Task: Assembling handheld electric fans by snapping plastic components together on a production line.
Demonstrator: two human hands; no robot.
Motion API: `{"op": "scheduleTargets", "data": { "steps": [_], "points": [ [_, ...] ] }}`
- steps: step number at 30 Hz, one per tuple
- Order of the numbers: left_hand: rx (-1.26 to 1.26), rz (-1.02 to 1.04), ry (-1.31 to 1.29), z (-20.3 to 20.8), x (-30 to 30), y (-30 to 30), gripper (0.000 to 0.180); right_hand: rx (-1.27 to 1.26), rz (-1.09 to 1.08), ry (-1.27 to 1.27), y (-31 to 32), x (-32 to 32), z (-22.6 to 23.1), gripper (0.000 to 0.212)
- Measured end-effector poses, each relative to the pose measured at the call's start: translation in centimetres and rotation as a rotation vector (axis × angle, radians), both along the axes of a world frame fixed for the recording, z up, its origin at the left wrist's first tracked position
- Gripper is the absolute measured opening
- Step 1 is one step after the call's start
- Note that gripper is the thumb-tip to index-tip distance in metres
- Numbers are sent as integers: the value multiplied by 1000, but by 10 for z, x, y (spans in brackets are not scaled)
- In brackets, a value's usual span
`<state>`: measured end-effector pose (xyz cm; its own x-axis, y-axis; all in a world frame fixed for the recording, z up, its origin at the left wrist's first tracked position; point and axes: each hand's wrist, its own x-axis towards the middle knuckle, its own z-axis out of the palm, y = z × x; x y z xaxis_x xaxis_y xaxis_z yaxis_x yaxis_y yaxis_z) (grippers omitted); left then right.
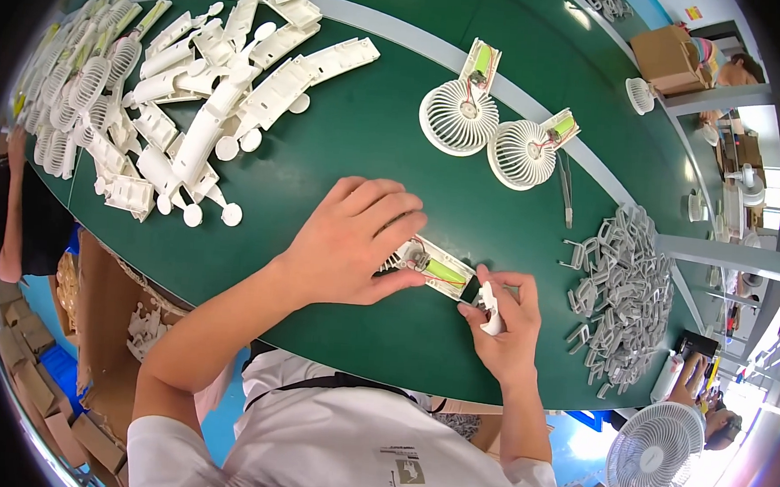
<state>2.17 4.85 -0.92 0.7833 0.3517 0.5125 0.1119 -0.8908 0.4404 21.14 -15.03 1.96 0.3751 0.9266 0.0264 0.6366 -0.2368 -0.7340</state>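
Observation:
My left hand [341,245] is closed over the head of a small white handheld fan, which it mostly hides. The open handle [449,276] of that fan points right, showing a green battery cell and thin red wires inside. At the handle's far end, my right hand [512,327] pinches a small curved white plastic piece [491,310] between thumb and fingers. A dark strip lies between that piece and the handle; whether they touch I cannot tell. Beyond my hands lie two similar white fans [458,118] with open handles and green cells. Tweezers [566,194] rest beside them.
White handle shells [205,134] are heaped at the far left, beside stacked fan heads [87,87]. Grey plastic clips [623,298] form a pile on the right. A cardboard box [104,315] stands below the green table's left edge. Other people sit at both sides.

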Motion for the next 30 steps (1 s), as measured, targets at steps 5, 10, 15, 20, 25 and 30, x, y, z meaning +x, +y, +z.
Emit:
{"op": "scheduleTargets", "data": {
  "steps": [5, 10, 15, 20, 25, 30],
  "points": [
    [-6, 1, -17, -1, 3, -2, 56, -6, -8, -16, 11, -13, 1, 52],
    [-40, -215, 32, -3, 8, 17, 54, -160, 153, -105, 15, -6, 27, 48],
    [84, -262, -100, 13, 21, 18, 52, -221, -48, 119, 13, 13, 55, 31],
    [-5, -86, -34, 15, -12, -2, 48, -100, -148, 305, 32, -11, 26, 13],
    [-118, 15, -101, -4, -11, -15, 35, -49, -136, 210, 52, -31, 14, 10],
    [-138, -6, -84, -2, -11, -14, 34, -67, -39, 264, 51, -27, 18, 8]
  ]
}}
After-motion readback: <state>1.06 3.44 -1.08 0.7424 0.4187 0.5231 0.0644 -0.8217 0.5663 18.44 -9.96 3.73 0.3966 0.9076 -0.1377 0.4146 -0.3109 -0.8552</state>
